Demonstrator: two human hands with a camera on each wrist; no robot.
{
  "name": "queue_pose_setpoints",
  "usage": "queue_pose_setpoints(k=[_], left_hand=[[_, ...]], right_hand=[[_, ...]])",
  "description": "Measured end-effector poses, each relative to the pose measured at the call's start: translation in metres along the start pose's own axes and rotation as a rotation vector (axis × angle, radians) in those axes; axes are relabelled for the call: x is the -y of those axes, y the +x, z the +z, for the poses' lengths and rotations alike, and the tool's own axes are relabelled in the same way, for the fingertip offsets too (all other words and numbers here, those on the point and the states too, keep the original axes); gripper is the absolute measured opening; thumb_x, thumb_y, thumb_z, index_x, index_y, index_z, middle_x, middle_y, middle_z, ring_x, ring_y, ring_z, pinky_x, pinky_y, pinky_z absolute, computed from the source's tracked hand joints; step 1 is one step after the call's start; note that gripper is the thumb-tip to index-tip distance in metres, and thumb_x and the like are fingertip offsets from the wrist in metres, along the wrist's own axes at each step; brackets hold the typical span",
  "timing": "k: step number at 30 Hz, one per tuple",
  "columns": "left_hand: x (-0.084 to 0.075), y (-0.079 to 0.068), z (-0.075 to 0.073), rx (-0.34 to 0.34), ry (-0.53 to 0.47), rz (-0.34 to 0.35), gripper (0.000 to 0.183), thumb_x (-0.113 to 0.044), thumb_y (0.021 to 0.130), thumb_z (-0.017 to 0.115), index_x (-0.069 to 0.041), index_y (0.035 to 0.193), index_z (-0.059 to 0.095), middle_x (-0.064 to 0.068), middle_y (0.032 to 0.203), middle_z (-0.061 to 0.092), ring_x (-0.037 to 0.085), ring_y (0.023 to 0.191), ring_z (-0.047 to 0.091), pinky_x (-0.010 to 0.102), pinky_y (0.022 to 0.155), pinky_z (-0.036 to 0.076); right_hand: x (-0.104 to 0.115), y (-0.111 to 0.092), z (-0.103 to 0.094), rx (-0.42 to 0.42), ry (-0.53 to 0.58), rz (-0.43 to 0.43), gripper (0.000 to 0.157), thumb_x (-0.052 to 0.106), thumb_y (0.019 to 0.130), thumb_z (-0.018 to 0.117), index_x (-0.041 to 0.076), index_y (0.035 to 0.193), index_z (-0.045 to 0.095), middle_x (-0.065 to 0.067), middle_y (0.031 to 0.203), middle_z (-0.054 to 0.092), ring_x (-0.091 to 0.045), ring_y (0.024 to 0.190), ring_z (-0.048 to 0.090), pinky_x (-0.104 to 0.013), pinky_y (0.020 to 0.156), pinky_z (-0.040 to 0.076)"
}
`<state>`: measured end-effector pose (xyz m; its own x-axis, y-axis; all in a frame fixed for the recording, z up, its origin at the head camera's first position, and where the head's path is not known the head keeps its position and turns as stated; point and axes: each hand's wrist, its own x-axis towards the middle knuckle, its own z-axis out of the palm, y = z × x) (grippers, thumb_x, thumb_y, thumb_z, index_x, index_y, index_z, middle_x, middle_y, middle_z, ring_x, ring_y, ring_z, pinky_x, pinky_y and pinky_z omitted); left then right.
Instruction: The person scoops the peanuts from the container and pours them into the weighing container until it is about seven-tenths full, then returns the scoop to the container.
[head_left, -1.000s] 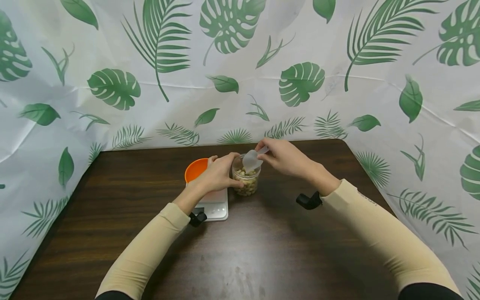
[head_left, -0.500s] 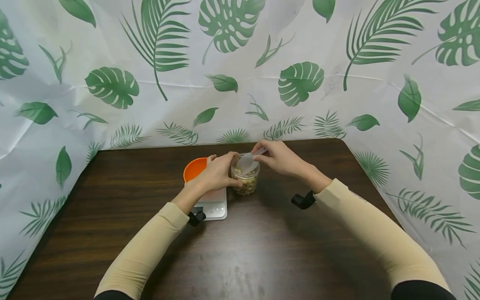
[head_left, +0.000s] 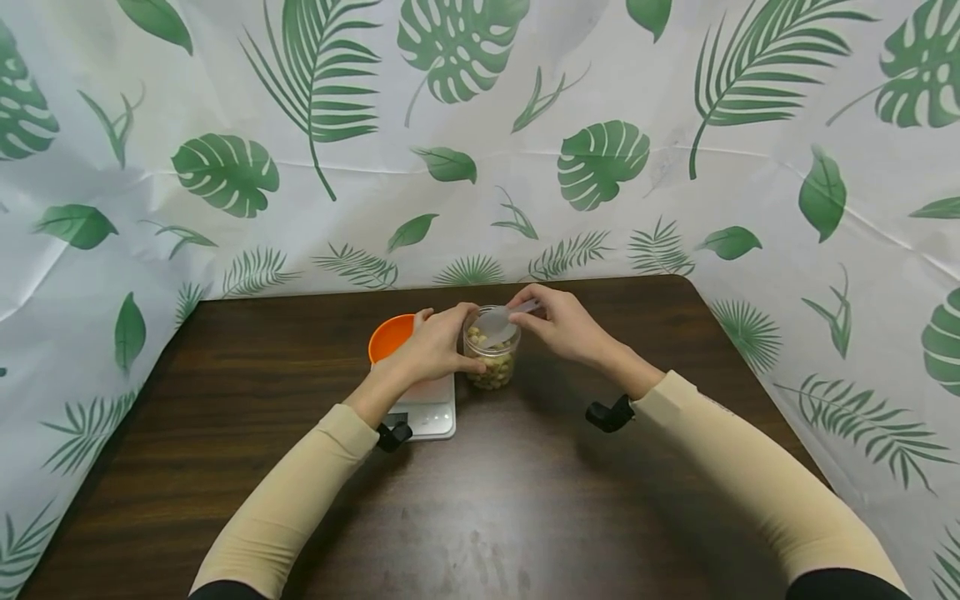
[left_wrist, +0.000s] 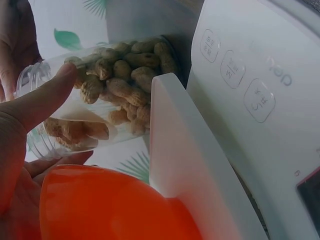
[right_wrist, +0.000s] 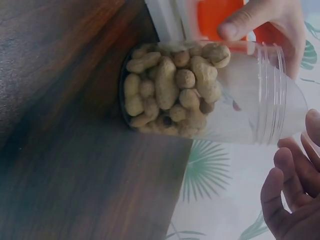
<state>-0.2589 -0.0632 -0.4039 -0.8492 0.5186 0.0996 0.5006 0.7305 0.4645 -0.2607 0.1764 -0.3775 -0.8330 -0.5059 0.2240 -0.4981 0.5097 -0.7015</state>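
A clear plastic jar [head_left: 492,353] partly filled with unshelled peanuts [right_wrist: 167,87] stands upright on the table. My left hand [head_left: 429,348] grips the jar near its mouth, its thumb lying along the near side. Between the thumb and fingers of my right hand [head_left: 566,323], the handle of a whitish translucent spoon [head_left: 497,323] is pinched. The spoon's bowl is tilted down inside the jar's mouth; in the left wrist view several peanuts lie against it. Only part of the right hand's fingers [right_wrist: 285,170] shows in the right wrist view.
Left of the jar, an orange bowl [head_left: 387,338] sits on a white kitchen scale [head_left: 437,423], partly hidden by the left hand. The dark wooden table [head_left: 480,508] ends at a leaf-printed sheet [head_left: 517,192] behind.
My right hand has shifted slightly left, and the spoon has gone from above the jar's mouth down into it. My left hand stays on the jar.
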Motion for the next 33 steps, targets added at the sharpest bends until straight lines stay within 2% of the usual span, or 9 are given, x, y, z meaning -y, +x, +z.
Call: queue_pose_setpoints(k=[4, 8, 13, 18, 24, 28, 33], left_hand=[[0.000, 0.000, 0.000, 0.003, 0.006, -0.001, 0.087, -0.045, 0.070, 0.084, -0.009, 0.138, 0.044, 0.002, 0.129, 0.056, 0.018, 0.116, 0.052, 0.058, 0.104, 0.017], [0.000, -0.001, 0.000, 0.005, 0.010, 0.003, 0.088, -0.046, 0.070, 0.084, -0.008, 0.138, 0.043, 0.002, 0.131, 0.055, 0.017, 0.117, 0.051, 0.058, 0.103, 0.017], [0.000, -0.001, -0.001, 0.003, 0.003, 0.004, 0.089, -0.054, 0.072, 0.079, -0.009, 0.139, 0.043, 0.002, 0.129, 0.057, 0.016, 0.116, 0.052, 0.059, 0.103, 0.017], [-0.001, -0.001, -0.001, 0.010, 0.013, -0.012, 0.092, -0.064, 0.073, 0.072, -0.011, 0.140, 0.040, 0.000, 0.126, 0.058, 0.015, 0.114, 0.053, 0.057, 0.104, 0.017], [-0.002, 0.000, -0.001, 0.015, 0.018, -0.018, 0.090, -0.064, 0.074, 0.071, -0.010, 0.140, 0.040, -0.001, 0.122, 0.060, 0.015, 0.112, 0.054, 0.056, 0.104, 0.018], [-0.002, 0.000, -0.001, 0.014, 0.024, -0.019, 0.090, -0.063, 0.074, 0.071, -0.010, 0.140, 0.041, -0.001, 0.122, 0.060, 0.015, 0.111, 0.055, 0.056, 0.104, 0.018], [-0.002, 0.001, -0.001, 0.012, 0.019, -0.020, 0.090, -0.063, 0.074, 0.072, -0.010, 0.140, 0.041, -0.001, 0.122, 0.060, 0.014, 0.111, 0.054, 0.057, 0.104, 0.018]], right_hand=[[-0.005, -0.003, 0.000, -0.022, 0.007, 0.039, 0.020, 0.027, 0.095, 0.061, 0.014, 0.111, 0.062, -0.002, 0.105, 0.064, -0.017, 0.072, 0.061, -0.037, 0.062, 0.048], [-0.006, -0.006, 0.001, -0.033, -0.001, 0.064, 0.022, 0.029, 0.095, 0.061, 0.014, 0.111, 0.062, -0.002, 0.104, 0.064, -0.021, 0.065, 0.056, -0.037, 0.057, 0.046], [-0.005, -0.007, 0.003, -0.044, -0.013, 0.064, 0.020, 0.026, 0.095, 0.062, 0.012, 0.110, 0.063, -0.002, 0.103, 0.064, -0.026, 0.074, 0.061, -0.037, 0.060, 0.048], [-0.005, -0.008, 0.004, -0.055, -0.009, 0.066, 0.020, 0.024, 0.096, 0.061, 0.011, 0.110, 0.064, -0.003, 0.103, 0.064, -0.031, 0.073, 0.061, -0.038, 0.060, 0.047], [-0.007, -0.010, 0.004, -0.063, 0.018, 0.079, 0.020, 0.025, 0.096, 0.061, 0.012, 0.110, 0.063, -0.003, 0.103, 0.064, -0.026, 0.074, 0.061, -0.037, 0.061, 0.047], [-0.008, -0.011, 0.004, -0.066, 0.041, 0.084, 0.019, 0.026, 0.095, 0.061, 0.013, 0.110, 0.063, -0.004, 0.102, 0.064, -0.028, 0.076, 0.062, -0.037, 0.061, 0.048], [-0.008, -0.012, 0.004, -0.066, 0.054, 0.091, 0.019, 0.026, 0.095, 0.061, 0.013, 0.110, 0.063, -0.003, 0.101, 0.064, -0.021, 0.075, 0.063, -0.036, 0.062, 0.051]])
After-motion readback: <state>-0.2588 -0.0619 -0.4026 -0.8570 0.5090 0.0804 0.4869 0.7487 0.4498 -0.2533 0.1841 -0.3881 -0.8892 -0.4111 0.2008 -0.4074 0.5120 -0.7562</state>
